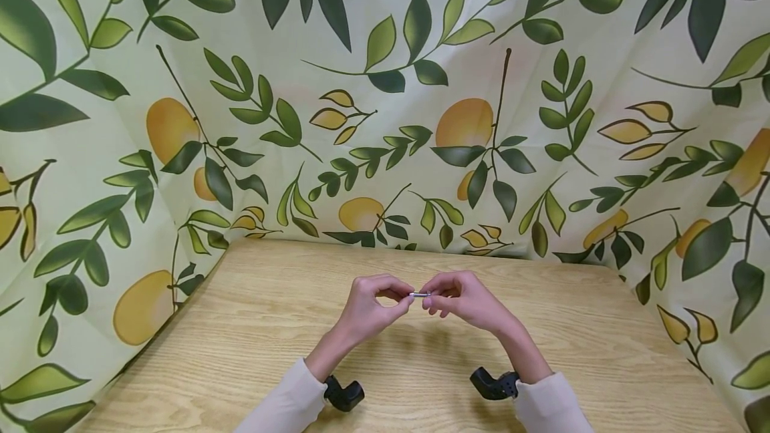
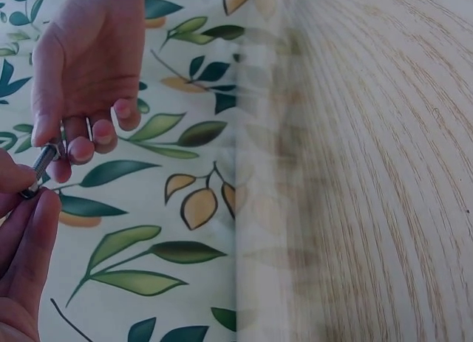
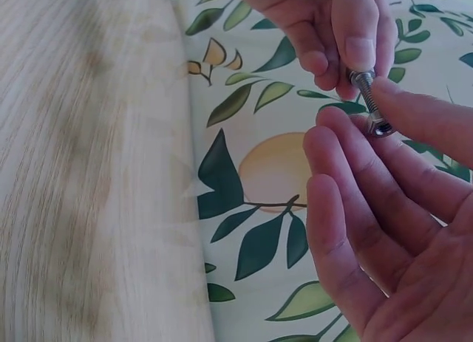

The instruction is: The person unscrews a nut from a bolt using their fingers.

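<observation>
Between my two hands, above the wooden table, is a small silvery metal bolt (image 1: pixel 420 295) with a threaded shank. My left hand (image 1: pixel 368 307) pinches one end of it between thumb and fingers. The thumb and index finger of my right hand (image 1: pixel 472 303) pinch the other end. In the right wrist view the bolt (image 3: pixel 367 97) shows its threads, and a wider, ring-like end lies at the right fingertips. The other right fingers are held loosely apart below it. The left wrist view shows the bolt (image 2: pixel 44 162) slanting from one hand to the other, its ends partly hidden by fingertips.
The light wooden table (image 1: pixel 252 326) spreads under both hands. A cloth (image 1: pixel 385 105) printed with leaves and orange fruit hangs behind and along both sides. A black wrist-camera mount (image 1: pixel 344 394) sits at the left wrist, and another black mount (image 1: pixel 494 384) at the right.
</observation>
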The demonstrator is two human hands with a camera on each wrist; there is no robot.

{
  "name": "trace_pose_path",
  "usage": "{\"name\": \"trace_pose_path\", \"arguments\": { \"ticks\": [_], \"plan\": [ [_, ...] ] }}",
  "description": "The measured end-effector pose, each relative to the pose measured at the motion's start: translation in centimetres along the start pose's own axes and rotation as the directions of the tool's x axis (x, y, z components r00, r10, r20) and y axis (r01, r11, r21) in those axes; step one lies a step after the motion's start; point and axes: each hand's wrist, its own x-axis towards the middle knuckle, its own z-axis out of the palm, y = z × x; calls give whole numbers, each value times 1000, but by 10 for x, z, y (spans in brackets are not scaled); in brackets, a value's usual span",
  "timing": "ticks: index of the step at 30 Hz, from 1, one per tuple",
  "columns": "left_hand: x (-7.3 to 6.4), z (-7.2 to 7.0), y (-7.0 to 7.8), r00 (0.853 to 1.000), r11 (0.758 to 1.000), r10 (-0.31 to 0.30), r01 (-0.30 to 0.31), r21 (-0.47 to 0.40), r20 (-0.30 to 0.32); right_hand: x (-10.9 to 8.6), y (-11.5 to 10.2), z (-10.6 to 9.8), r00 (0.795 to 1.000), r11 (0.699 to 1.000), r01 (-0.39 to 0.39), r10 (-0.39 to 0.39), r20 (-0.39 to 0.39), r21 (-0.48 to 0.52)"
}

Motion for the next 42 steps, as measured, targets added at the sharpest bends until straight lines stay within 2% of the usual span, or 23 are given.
{"name": "trace_pose_path", "arguments": {
  "ticks": [7,13,18,24,30,34,38,42],
  "plan": [
    [1,0,0,1000,1000,-23,23,1,-10,2,1,2,1000,999,16,-15,-16,39],
    [2,-1,0,1000,1000,-21,21,9,-18,2,3,2,1000,992,-18,18,0,124],
    [2,-1,-1,999,999,-25,25,20,-26,3,4,0,1000,988,-26,26,-1,153],
    [2,-2,-4,998,998,-58,58,-1,-32,3,8,-2,997,982,-68,71,-10,177],
    [1,-3,-6,993,993,-117,117,2,-33,3,10,-3,982,974,-146,163,-91,173],
    [1,-6,-9,980,981,-195,195,-9,-28,3,10,-4,958,964,-228,248,-147,135],
    [2,-11,-14,954,955,-298,298,-8,-35,4,12,-2,929,950,-297,311,-199,100],
    [2,-16,-20,931,933,-360,361,12,-53,5,16,-1,921,934,-318,345,-179,163]
  ]
}}
